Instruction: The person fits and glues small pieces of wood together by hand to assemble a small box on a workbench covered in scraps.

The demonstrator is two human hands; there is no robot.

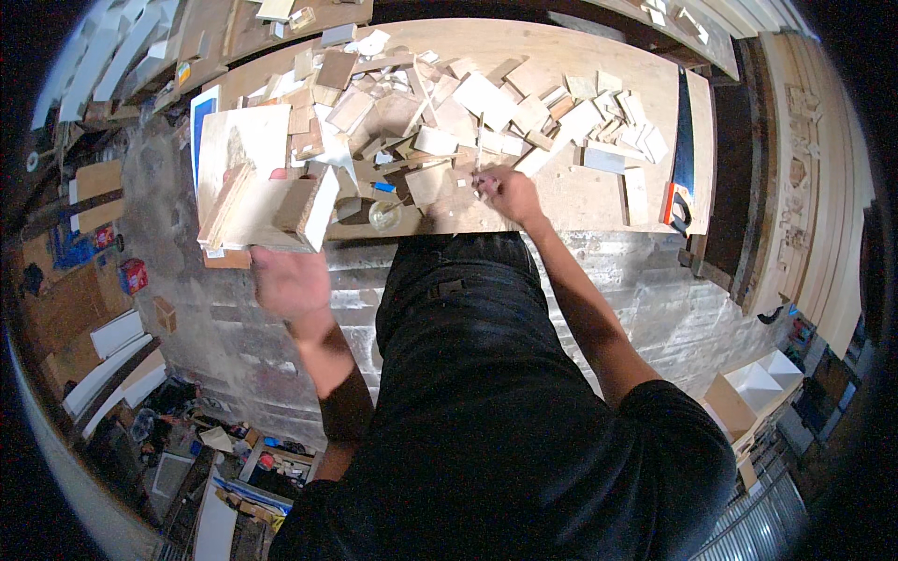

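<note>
My left hand (292, 283) grips a wooden assembly (271, 210) made of joined boards, with a wide flat panel and two raised side pieces. Fingertips show over its far edge, and the rest of the fingers are hidden behind the wood. The assembly is at the table's near left edge. My right hand (510, 194) is over the near middle of the table, its fingers pinched round a thin stick (481, 140) that points away from me. Between the hands, close to the near edge, stands a small clear cup (384, 218) with a stick-like thing in it.
Many loose wood offcuts (454, 122) cover the wooden table (599, 210). A handsaw (681, 178) with an orange and black handle lies at the right end. A small blue piece (384, 187) is near the cup. Stacked boards (828, 187) stand far right; boxes and clutter fill the left floor.
</note>
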